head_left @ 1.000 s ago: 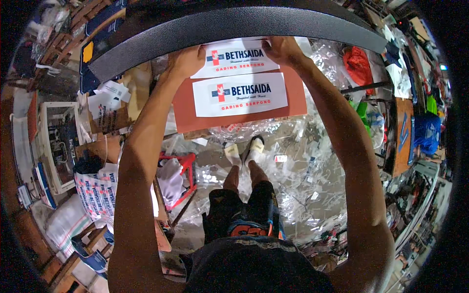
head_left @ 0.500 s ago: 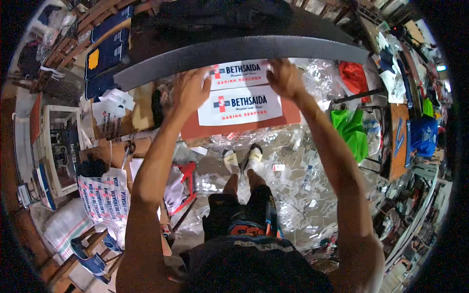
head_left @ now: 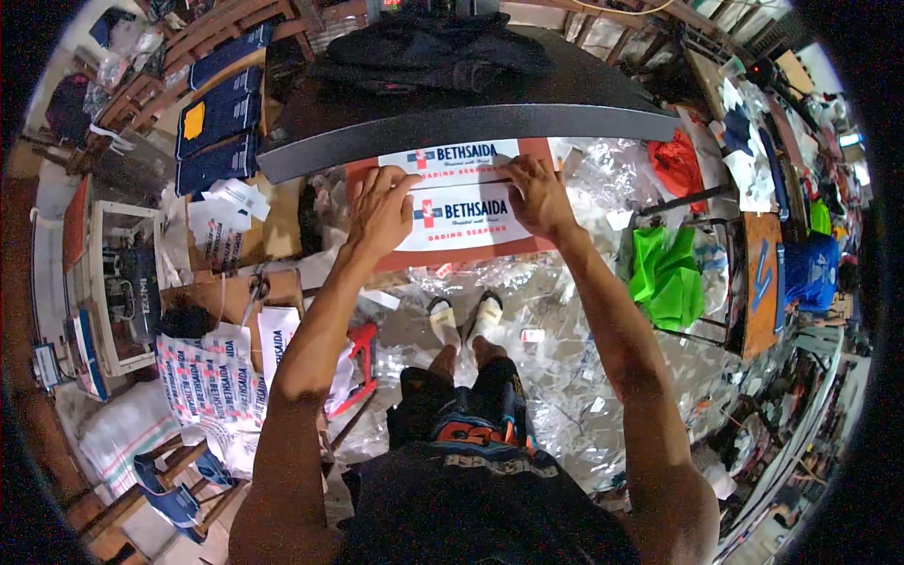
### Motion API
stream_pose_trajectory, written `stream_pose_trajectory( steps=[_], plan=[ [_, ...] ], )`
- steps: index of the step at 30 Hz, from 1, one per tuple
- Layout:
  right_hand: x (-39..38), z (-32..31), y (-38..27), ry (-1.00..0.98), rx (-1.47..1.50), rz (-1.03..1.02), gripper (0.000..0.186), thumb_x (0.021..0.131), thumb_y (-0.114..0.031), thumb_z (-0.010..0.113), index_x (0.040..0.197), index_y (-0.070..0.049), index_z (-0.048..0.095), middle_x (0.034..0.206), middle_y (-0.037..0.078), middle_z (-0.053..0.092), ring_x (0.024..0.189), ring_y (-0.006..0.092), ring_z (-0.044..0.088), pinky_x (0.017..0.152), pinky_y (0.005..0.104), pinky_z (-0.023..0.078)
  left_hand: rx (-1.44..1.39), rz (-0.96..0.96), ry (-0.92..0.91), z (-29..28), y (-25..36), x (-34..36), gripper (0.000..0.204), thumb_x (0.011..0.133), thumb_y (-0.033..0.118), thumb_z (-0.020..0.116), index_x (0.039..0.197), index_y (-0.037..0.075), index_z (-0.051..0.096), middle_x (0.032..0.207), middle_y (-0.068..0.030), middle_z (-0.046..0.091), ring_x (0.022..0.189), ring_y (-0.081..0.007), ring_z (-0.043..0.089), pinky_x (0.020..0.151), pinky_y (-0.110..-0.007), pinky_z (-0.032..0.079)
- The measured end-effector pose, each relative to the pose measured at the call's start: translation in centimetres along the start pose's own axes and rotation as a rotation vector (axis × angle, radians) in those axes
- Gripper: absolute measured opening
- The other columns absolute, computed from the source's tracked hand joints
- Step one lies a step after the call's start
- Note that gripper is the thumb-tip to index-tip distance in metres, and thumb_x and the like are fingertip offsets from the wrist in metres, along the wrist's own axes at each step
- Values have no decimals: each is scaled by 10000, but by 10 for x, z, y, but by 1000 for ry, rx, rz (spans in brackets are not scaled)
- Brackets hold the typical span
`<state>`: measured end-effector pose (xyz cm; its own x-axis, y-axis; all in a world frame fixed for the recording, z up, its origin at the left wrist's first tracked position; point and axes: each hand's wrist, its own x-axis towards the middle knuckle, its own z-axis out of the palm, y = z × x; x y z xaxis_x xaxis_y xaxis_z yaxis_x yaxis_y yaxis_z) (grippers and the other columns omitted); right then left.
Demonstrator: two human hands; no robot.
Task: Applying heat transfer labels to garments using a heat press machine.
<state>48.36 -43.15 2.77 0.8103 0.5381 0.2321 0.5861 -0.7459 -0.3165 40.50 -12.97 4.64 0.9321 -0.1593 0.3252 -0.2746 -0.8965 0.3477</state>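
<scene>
Two white printed sheets with dark blue and red lettering lie on a reddish-brown pad (head_left: 452,256), the near sheet (head_left: 460,235) below the far sheet (head_left: 459,170). My left hand (head_left: 381,212) rests on the left side of the sheets, fingers apart and bent, fingertips close to the seam between them. On the right side, my right hand (head_left: 537,200) touches the sheets, its bent fingers at the same seam and its thumb apart. A wide black plate (head_left: 471,123) overhangs the far end of the pad and hides part of it.
Dark cloth (head_left: 424,56) is heaped on the black plate. Folded navy garments (head_left: 218,122) are stacked at the far left. A red stool (head_left: 363,363) stands below my left forearm. Green cloth (head_left: 667,282) lies at the right, and clear plastic scraps (head_left: 574,386) litter the floor.
My hands have drawn back toward me from the plate's edge to the seam between the sheets, and their fingers are more bent. The view has shifted, showing more of the plate's top.
</scene>
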Motion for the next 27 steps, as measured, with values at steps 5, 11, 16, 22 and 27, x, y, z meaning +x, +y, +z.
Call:
stream_pose_trajectory(
  steps=[5,11,16,22,27],
  plan=[
    [2,-3,2,-39,8,10,416,863,-89,615,1269,-165,661,1267,113,615,1202,371,559,1029,568,422,38,-11,-73,1,0,3,343,896,94,662,1234,149,688,1185,-78,593,1135,-307,554,980,-477,428],
    [-2,-4,-2,-19,-3,0,416,866,-91,608,1272,-171,657,1278,111,606,1215,366,549,1032,592,391,22,-17,-69,1,1,0,343,897,119,672,1237,164,692,1185,-72,591,1131,-302,550,969,-480,427],
    [-3,-7,-5,-32,-2,-11,397,871,-100,616,1260,-171,644,1269,114,591,1207,372,542,1026,600,391,31,-13,-75,1,-1,-3,354,893,123,678,1242,174,691,1195,-66,592,1132,-297,548,975,-476,411],
    [-2,-7,-2,-21,-26,-27,400,883,-112,621,1277,-180,626,1267,116,569,1207,379,530,1011,644,383,37,-10,-89,2,-4,1,366,888,130,689,1251,178,686,1198,-59,599,1140,-292,544,975,-464,401],
    [1,-15,-8,0,-27,-29,377,882,-122,625,1257,-155,637,1254,127,580,1195,385,531,1018,629,389,31,16,-90,-3,-5,4,383,877,136,709,1257,172,679,1197,-65,603,1138,-296,546,973,-457,407]
  ],
)
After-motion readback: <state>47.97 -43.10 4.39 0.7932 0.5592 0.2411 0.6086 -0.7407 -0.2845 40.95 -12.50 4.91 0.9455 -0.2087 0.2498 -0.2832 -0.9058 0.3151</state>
